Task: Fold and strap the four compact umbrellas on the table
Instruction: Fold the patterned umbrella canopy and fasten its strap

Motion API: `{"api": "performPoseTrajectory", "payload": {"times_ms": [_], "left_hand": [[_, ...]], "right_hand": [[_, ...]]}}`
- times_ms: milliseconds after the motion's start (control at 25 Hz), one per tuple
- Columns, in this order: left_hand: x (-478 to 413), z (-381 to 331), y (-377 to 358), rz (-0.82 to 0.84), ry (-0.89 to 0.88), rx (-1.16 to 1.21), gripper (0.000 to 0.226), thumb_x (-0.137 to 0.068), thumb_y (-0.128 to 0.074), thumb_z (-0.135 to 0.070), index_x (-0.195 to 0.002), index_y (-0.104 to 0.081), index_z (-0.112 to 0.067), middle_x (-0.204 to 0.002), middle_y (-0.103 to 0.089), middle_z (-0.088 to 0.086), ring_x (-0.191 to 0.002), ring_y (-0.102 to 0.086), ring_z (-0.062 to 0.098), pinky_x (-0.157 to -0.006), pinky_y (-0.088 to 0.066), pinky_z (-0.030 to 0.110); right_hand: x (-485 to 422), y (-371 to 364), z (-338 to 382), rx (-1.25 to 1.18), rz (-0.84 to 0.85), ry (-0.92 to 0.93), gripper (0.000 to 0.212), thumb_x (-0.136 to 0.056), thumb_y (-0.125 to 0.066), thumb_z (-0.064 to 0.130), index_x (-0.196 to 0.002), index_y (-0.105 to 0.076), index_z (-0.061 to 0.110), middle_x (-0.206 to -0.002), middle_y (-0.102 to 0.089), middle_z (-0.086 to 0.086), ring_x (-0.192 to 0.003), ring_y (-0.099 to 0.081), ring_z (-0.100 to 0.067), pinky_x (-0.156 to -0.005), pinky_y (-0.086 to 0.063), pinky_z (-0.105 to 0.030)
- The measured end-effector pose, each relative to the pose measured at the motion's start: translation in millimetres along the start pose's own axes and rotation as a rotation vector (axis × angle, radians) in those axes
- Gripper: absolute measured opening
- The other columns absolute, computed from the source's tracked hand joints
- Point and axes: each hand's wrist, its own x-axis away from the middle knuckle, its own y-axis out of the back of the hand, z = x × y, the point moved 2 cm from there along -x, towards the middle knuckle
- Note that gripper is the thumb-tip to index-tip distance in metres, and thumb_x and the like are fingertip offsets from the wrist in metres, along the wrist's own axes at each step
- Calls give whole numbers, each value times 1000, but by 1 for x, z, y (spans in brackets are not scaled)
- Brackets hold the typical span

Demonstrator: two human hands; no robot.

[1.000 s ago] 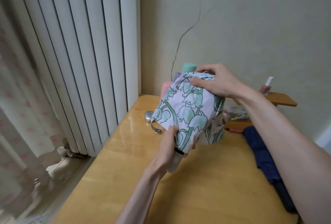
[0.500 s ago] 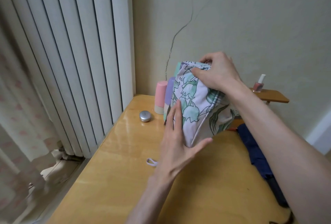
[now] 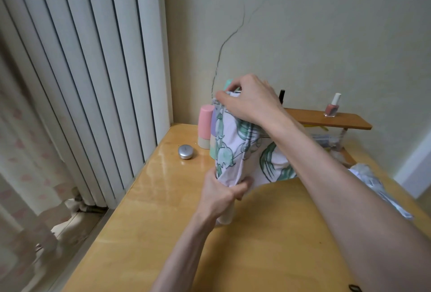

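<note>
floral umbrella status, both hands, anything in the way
Left hand grips floral umbrella at its lower end. Right hand pinches its top edge. Canopy loose, no strap seen. Pink bottle close behind it.

Pink bottle (image 3: 205, 126) upright near cracked wall (image 3: 326, 46); round silver tin (image 3: 185, 151) beside it. Nail polish bottle (image 3: 332, 108) on wooden shelf (image 3: 349, 121).

The umbrella (image 3: 233, 149) I'm holding is pale lilac, printed with green bell-flowers and leaves. My bench (image 3: 268, 245) is honey-yellow wood. The bottle (image 3: 205, 116) is pink with a cream base, the tin (image 3: 185, 151) silver, and the nail polish (image 3: 332, 108) rosy with a white cap.
</note>
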Motion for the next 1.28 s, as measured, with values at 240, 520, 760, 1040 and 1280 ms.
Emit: {"api": "performPoseTrajectory", "payload": {"times_ms": [240,520,760,1040,1280], "left_hand": [[-5,1,27,-46,36,34,46,-64,-98,-30,-96,-73,-8,-72,-72,3,-63,-66,19,-56,-53,30],[-7,6,41,-17,57,27,62,-48,-94,-44,-96,-67,-16,-70,-67,-10,-61,-59,8,-53,-52,26],[-15,7,44,-155,73,19,48,-58,-94,-39,-87,-67,-11,-62,-55,-4,-51,-49,12,-50,-48,27],[-18,7,51,-242,77,12,41,-59,-93,-39,-81,-67,-17,-61,-55,-6,-52,-48,12,-50,-47,28],[-16,7,45,-195,100,58,29,-76,-95,-21,-95,-74,-13,-76,-74,5,-67,-67,22,-54,-51,29]], "right_hand": [[22,0,-74,-469,27,121,41,-97,-71,48,-130,-69,25,-117,-71,5,-107,-69,-10,-100,-56,-34],[58,-20,-126,-664,-48,134,12,-88,-83,22,-97,-80,14,-91,-80,2,-84,-72,-9,-82,-56,-25],[90,-13,-135,-680,283,189,79,-83,-89,16,-149,-51,39,-142,-61,15,-132,-58,0,-110,-47,-21],[90,-46,-135,-521,-28,242,39,-93,-76,6,-121,-70,31,-120,-71,18,-105,-69,-14,-86,-59,-32],[92,-46,-137,-658,57,245,54,-87,-74,-10,-129,-66,25,-123,-70,10,-112,-70,-11,-81,-57,-20]]}}
